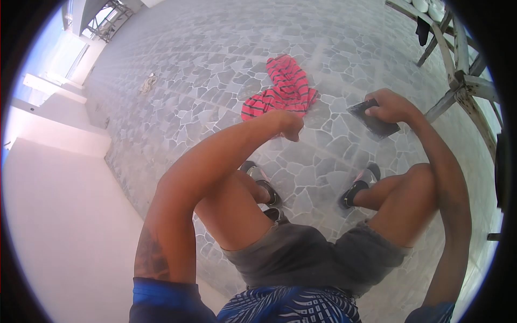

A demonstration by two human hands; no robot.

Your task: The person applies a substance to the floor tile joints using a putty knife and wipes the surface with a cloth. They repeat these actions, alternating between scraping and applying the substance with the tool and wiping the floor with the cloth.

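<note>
My right hand (392, 105) is closed round one end of a dark, flat rectangular piece (377, 119), thumb on top. It is held over the stone-patterned floor (304, 172), to the right of my feet. My left hand (292, 126) is curled into a fist in front of my knees, and whether anything is inside cannot be made out. Just beyond that fist, a crumpled pink-red cloth with dark stripes (288, 81) lies on the floor; the hand and forearm overlap its near edge in the view.
A worn wooden trestle (463, 81) stands at right, with a black cloth (423, 31) hanging from it and white bundles (431, 7) on top. A low white wall (59, 204) runs along the left. A small pale rag (148, 83) lies on the floor farther off.
</note>
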